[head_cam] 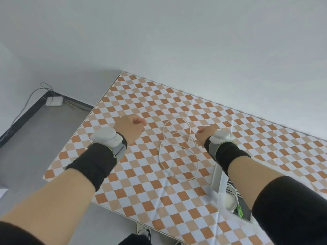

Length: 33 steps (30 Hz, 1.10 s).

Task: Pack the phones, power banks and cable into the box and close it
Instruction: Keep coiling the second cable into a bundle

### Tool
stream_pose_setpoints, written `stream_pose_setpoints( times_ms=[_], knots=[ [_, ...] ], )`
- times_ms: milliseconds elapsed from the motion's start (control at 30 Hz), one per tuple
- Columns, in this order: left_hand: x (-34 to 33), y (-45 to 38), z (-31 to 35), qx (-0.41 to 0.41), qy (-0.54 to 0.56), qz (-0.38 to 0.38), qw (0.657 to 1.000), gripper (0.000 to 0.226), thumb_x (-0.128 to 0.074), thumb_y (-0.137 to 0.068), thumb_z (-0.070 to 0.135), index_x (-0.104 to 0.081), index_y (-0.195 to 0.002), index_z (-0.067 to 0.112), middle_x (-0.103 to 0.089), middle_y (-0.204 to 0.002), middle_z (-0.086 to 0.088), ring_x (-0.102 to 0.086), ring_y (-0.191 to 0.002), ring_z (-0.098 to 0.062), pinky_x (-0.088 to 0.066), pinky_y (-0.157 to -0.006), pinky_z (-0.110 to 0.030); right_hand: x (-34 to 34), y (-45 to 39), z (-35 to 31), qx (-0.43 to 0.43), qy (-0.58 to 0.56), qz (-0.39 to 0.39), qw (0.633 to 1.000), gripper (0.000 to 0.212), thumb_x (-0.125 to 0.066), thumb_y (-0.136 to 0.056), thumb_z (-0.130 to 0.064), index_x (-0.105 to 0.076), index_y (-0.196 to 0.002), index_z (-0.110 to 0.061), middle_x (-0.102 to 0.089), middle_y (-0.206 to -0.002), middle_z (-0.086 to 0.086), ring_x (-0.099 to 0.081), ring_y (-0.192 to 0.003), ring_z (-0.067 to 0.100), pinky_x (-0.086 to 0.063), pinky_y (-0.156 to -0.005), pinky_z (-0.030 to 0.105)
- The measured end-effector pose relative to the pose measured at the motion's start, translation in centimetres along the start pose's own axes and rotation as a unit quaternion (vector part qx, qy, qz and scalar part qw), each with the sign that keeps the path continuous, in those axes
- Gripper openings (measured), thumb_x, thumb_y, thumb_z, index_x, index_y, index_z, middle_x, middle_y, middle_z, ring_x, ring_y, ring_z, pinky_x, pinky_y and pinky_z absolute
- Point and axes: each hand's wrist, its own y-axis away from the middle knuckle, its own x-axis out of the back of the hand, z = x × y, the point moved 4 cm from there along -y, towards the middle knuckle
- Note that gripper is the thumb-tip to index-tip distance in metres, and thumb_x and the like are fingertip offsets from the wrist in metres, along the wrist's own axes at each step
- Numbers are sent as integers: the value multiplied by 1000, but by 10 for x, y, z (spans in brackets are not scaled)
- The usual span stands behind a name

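Against the pale wall: a table (230, 121) under a checked orange-and-white cloth stood with a grey floor (35, 147) to its left.
Table: it bore a loose white cable (178, 149), looped in open coils near its middle, between the two hands.
Box: a clear box (230, 197) sat at the near right edge, mostly hidden under the right forearm; white cords and a rounded white item lay inside. I could not tell whether phones or power banks were in it.
Left hand: the left hand (130, 128) hung over the cloth, fingers curled into a loose fist, gripping nothing I could see.
Right hand: the right hand (205, 137) hovered just beside the cable's plug end, fingers curled under; whether they pinched the cable I could not tell.
Risk: the slack coils would probably snag or trail over the box rim if lifted by one end, and a loop left across the rim could stop the lid from shutting.
Floor: a small white adapter (54, 101) lay in the far corner with a thin wire running off it.
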Motion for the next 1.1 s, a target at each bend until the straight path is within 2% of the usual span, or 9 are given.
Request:
stream_pose_setpoints(
  times_ms=[100,233,333,467,600,667,833,1000,1100],
  knots=[
    [-6,-10,-4,-3,-11,-23,1000,29,-46,-90,9,-67,-77,23,-69,-82,-1,-66,-78,-24,-57,-82,-47,-16,-10,3,-35,34,-50,998,52,-37,-100,-48,-50,-142,-19,-55,-142,2,-51,-130,27,-37,-112,44],
    [-13,-22,-14,2,-26,-40,999,31,-47,-91,10,-66,-74,28,-69,-81,2,-67,-83,-22,-56,-87,-42,-31,-20,-2,-31,-13,-17,999,60,-48,-92,-59,-51,-137,-20,-60,-130,7,-58,-118,33,-45,-105,47],
    [-14,-25,-20,9,-26,-41,999,31,-47,-90,11,-65,-73,29,-70,-79,5,-68,-85,-22,-56,-87,-40,-38,-29,-10,-23,-19,-11,999,54,-43,-100,-45,-36,-148,-22,-51,-145,8,-53,-127,32,-41,-109,44],
    [-12,-27,-23,7,-23,-39,999,31,-47,-90,10,-65,-73,29,-70,-79,4,-69,-88,-25,-58,-84,-41,-37,-40,-21,-4,-41,2,999,40,-41,-104,-35,-51,-139,-20,-64,-124,11,-63,-107,34,-50,-98,45],
    [-14,-27,-17,-4,-11,-37,999,31,-48,-90,7,-67,-72,25,-69,-76,1,-68,-80,-25,-57,-84,-43,-35,-29,-24,31,-97,43,994,22,-47,-100,-37,-64,-108,-25,-73,-84,-2,-68,-71,23,-60,-77,42],
    [-17,-26,-6,-15,-7,-42,999,31,-49,-89,7,-67,-72,24,-68,-74,1,-65,-76,-23,-57,-84,-45,-31,-15,-28,49,-162,52,984,14,-51,-98,-36,-63,-101,-28,-73,-73,-10,-69,-66,17,-61,-69,38],
    [-26,-10,49,-96,-40,-62,993,26,-49,-92,15,-67,-82,30,-67,-82,9,-65,-82,-18,-55,-80,-34,8,42,-48,156,-217,69,961,4,-62,-93,-36,-63,-90,-35,-73,-71,-12,-67,-61,4,-61,-63,30],
    [-34,15,113,-181,-73,-87,977,27,-51,-92,13,-71,-100,28,-71,-101,7,-64,-83,-11,-50,-76,-25,76,104,-67,247,-209,102,941,9,-59,-94,-30,-62,-93,-38,-71,-74,-10,-58,-52,-5,-42,-45,11],
    [-31,31,149,-227,-78,-65,969,30,-50,-90,12,-72,-100,30,-71,-98,9,-66,-85,-14,-50,-73,-25,117,132,-71,279,-230,132,923,16,-61,-93,-26,-61,-89,-41,-72,-78,-11,-60,-54,-4,-48,-47,13]
  ],
)
